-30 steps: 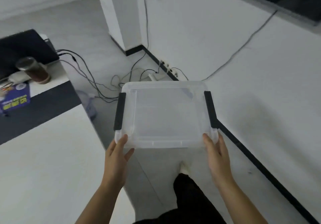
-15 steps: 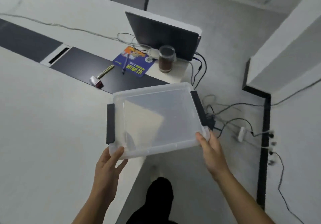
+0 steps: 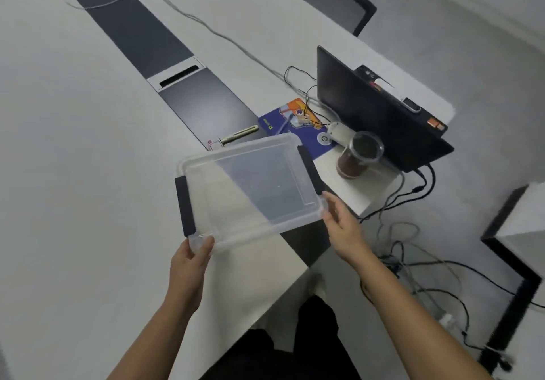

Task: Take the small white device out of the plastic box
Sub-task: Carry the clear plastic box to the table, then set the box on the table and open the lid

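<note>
Two hands are seen holding a clear plastic box [image 3: 250, 185] above the edge of a white bench [image 3: 73, 143]. The left hand [image 3: 188, 264] is closed on the box's near left corner, with the thumb laid over the rim; the right hand [image 3: 342, 226] is pressed against the near right corner, its fingers [image 3: 330, 202] wrapped at the rim just below a black latch [image 3: 309, 170]. A second black latch [image 3: 184, 205] is fixed on the box's left side. The box is held tilted, and whether a lid is on cannot be told. No small white device can be made out inside the box; only the bench and its dark strip [image 3: 147, 43] are seen through the plastic. Beyond the box, a blue card [image 3: 295, 126] and a brass-coloured rod [image 3: 239, 137] are lain on the bench. Right of the box, a cup [image 3: 358, 155] of dark drink is stood beside a black laptop [image 3: 371, 114]. Cables [image 3: 418, 249] are spread on the floor right of the box.
</note>
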